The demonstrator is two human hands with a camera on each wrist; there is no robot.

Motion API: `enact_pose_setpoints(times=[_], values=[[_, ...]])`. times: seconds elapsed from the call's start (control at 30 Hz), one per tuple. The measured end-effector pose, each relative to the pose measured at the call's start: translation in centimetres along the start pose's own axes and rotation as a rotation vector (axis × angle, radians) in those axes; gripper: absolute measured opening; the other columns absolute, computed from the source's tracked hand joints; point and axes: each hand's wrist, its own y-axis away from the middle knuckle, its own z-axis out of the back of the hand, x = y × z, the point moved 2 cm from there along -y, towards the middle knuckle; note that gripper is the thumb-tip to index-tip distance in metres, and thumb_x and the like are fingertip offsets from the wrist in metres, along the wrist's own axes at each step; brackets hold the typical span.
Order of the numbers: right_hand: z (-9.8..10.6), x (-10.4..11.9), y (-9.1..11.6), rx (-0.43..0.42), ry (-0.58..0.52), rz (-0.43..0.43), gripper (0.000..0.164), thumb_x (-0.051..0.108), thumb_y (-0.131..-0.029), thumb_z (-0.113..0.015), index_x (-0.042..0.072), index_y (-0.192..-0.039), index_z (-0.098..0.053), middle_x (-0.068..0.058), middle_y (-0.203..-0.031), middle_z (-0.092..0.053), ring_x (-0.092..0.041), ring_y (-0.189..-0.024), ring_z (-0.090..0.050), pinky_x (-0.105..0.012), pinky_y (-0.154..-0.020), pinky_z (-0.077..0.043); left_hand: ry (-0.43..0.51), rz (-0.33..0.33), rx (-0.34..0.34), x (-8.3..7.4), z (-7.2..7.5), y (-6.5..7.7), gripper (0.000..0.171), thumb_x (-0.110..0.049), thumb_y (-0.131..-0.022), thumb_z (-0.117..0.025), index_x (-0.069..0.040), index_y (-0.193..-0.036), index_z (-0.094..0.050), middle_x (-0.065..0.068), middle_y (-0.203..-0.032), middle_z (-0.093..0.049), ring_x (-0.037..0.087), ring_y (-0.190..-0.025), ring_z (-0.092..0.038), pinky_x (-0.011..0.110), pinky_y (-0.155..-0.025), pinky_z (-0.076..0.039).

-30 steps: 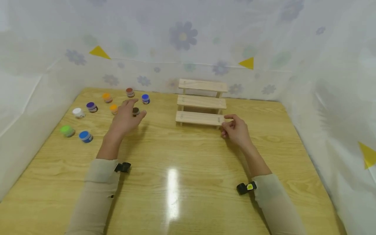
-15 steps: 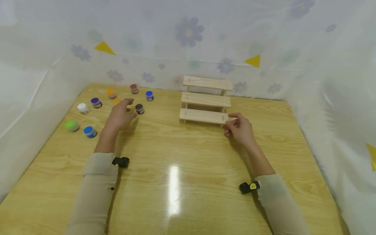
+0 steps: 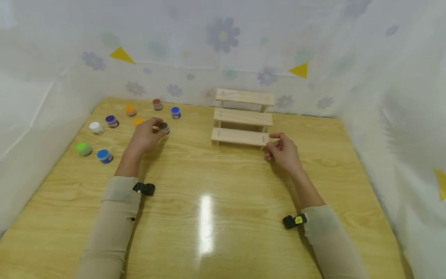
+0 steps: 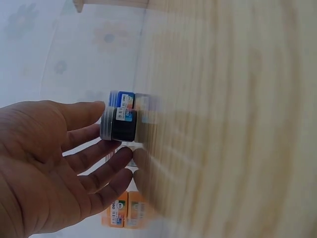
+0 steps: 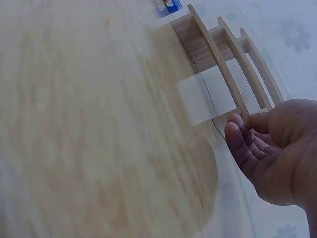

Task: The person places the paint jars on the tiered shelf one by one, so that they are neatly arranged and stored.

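Note:
On the table at the left stands a small paint jar [image 3: 164,128] with black paint and a clear lid. My left hand [image 3: 144,135] is at this jar, thumb and forefinger on either side of its lid. In the left wrist view the jar [image 4: 124,125] stands upright on the table, and the hand's [image 4: 54,158] thumb tip is at the lid's edge; firm contact cannot be told. My right hand [image 3: 283,153] pinches the right end of the lowest step of a three-tier wooden display stand [image 3: 240,136]. The right wrist view shows the thumb and fingers on that board end [image 5: 243,111].
Several other paint jars stand at the left, among them a dark blue one [image 3: 175,112], a red-brown one [image 3: 157,104], a green one [image 3: 83,148] and a light blue one [image 3: 105,156]. A flowered sheet [image 3: 223,50] hangs behind the table [image 3: 174,217].
My left hand first draws back leftward from the black jar, then moves right again so that thumb and forefinger flank it. The right hand stays on the stand; the head view shifts slightly.

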Motion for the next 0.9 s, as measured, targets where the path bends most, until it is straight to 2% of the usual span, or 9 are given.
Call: enact_pose_setpoints(times=[0.17, 0.43, 0.7, 0.9], values=[[-0.1, 0.1, 0.2, 0.001, -0.008, -0.007, 0.041, 0.011, -0.109, -0.060, -0.003, -0.147, -0.050, -0.030, -0.110, -0.065, -0.021, -0.075, -0.073, -0.034, -0.069, -0.065, 0.005, 0.013, -0.001, 0.4, 0.0, 0.0, 0.058, -0.025, -0.108, -0.064, -0.004, -0.157, -0.044, 0.023, -0.150, -0.052, 0.045, -0.136, -0.052, 0.058, -0.105, -0.051], [0.0, 0.1, 0.4, 0.018, -0.024, -0.022, 0.044, 0.011, -0.110, -0.058, -0.003, -0.151, -0.046, -0.031, -0.113, -0.063, -0.021, -0.078, -0.074, -0.036, -0.072, -0.066, 0.023, 0.025, -0.027, 0.3, -0.1, 0.0, 0.044, -0.026, -0.107, -0.066, -0.005, -0.143, -0.053, 0.019, -0.139, -0.058, 0.042, -0.132, -0.055, 0.055, -0.102, -0.052], [0.2, 0.1, 0.4, 0.011, -0.020, -0.022, 0.042, 0.010, -0.110, -0.057, -0.003, -0.149, -0.047, -0.030, -0.110, -0.064, -0.020, -0.076, -0.073, -0.035, -0.071, -0.066, -0.034, 0.002, -0.027, -0.4, -0.2, 0.0, 0.043, -0.022, -0.111, -0.060, -0.005, -0.149, -0.052, 0.021, -0.145, -0.058, 0.044, -0.134, -0.054, 0.058, -0.106, -0.050], [0.2, 0.1, 0.0, 0.001, -0.016, -0.003, 0.041, 0.010, -0.110, -0.058, -0.002, -0.148, -0.048, -0.028, -0.109, -0.064, -0.019, -0.075, -0.073, -0.034, -0.071, -0.065, -0.055, -0.042, -0.029, -1.6, 0.0, -0.3, 0.043, -0.021, -0.112, -0.058, -0.005, -0.150, -0.053, 0.021, -0.144, -0.058, 0.043, -0.132, -0.055, 0.058, -0.103, -0.051]])
